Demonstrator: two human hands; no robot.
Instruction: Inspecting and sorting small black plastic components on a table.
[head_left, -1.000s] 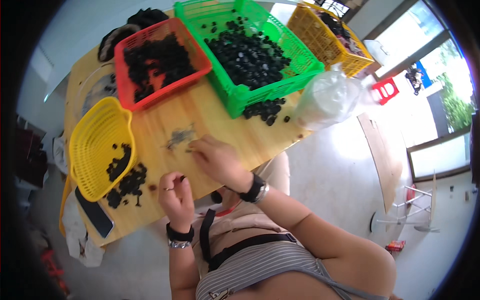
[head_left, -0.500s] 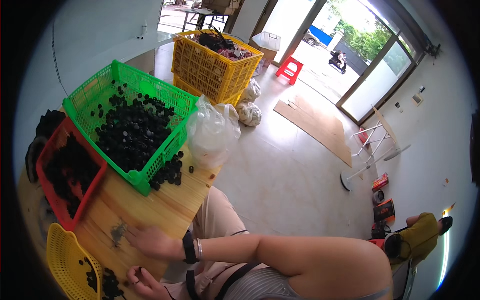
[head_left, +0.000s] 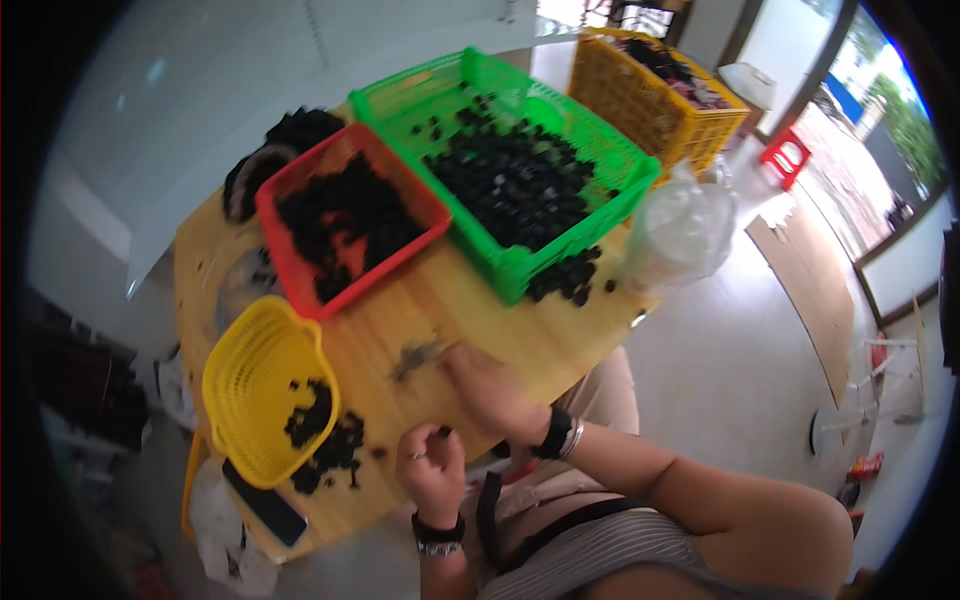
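Observation:
My left hand (head_left: 432,472) is raised by the table's near edge, its thumb and fingers pinching a small black piece (head_left: 445,432). My right hand (head_left: 492,390) is over the wooden table (head_left: 520,345), close to a small grey patch (head_left: 416,360) on the wood. Motion smears its fingers, so what they hold cannot be made out. Left of my hands, a yellow basket (head_left: 250,370) lies tipped, with small black pieces (head_left: 335,455) inside and spilled at its rim. Beyond stand a red tray (head_left: 435,232) of black parts and a green crate (head_left: 510,265) heaped with black pieces.
A dark phone-like slab (head_left: 265,505) lies at the table's near left edge. Loose black pieces (head_left: 568,278) sit beside the green crate, near a white plastic bag (head_left: 680,235). Past the table are a yellow crate (head_left: 640,90) and a red stool (head_left: 786,158).
The view has swung left, so the table and containers appear farther right. My left hand now shows fully with the black piece. My right hand stays near the grey patch.

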